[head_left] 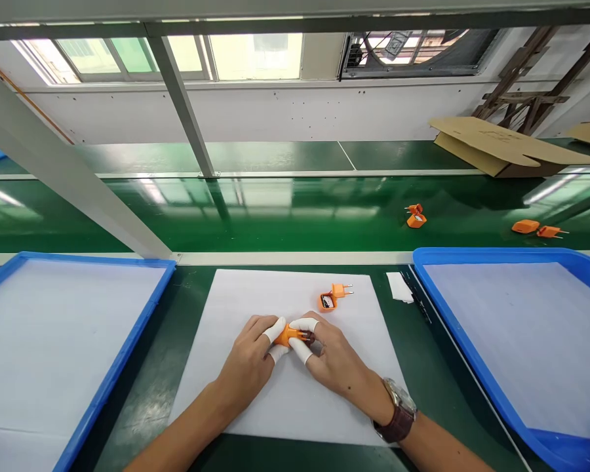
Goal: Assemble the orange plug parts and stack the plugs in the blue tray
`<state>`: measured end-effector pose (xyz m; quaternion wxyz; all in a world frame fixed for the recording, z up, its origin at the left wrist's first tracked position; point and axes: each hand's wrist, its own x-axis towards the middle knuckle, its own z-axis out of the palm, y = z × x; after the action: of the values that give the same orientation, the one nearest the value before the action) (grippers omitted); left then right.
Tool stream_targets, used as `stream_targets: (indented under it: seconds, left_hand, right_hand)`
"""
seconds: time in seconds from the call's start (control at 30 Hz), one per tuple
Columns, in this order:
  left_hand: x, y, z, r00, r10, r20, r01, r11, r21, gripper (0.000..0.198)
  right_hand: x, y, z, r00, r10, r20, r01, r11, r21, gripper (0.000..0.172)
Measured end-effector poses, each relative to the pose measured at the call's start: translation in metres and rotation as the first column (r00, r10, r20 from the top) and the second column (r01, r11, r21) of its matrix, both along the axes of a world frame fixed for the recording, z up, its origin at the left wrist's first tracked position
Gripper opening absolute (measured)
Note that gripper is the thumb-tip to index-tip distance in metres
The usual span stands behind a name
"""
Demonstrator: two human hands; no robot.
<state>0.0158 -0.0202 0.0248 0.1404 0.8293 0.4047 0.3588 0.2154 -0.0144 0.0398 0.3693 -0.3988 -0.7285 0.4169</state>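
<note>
Both my hands meet over a white foam sheet [285,400] on the green bench. My left hand [250,357] and my right hand [332,360] pinch one small orange plug part [291,335] between thumbs and forefingers that wear white finger cots. A watch with a brown strap sits on my right wrist. Just beyond the hands, on the sheet, lie an orange plug shell [327,301] and an orange pin piece [341,290], touching each other.
A blue tray [128,328] lined with white stands at the left, another blue tray [472,328] at the right. A scrap of white paper [400,287] lies by it. More orange parts [415,216] [538,229] rest on the green conveyor. Flat cardboard [501,145] lies behind.
</note>
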Motion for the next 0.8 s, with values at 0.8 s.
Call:
stream_targets:
  seconds: [0.8]
  left_hand:
    - [-0.001, 0.001, 0.000, 0.999, -0.025, -0.046, 0.023, 0.999, -0.038, 0.052]
  right_hand:
    - [0.001, 0.002, 0.001, 0.997, -0.034, -0.075, 0.031, 0.999, -0.042, 0.016]
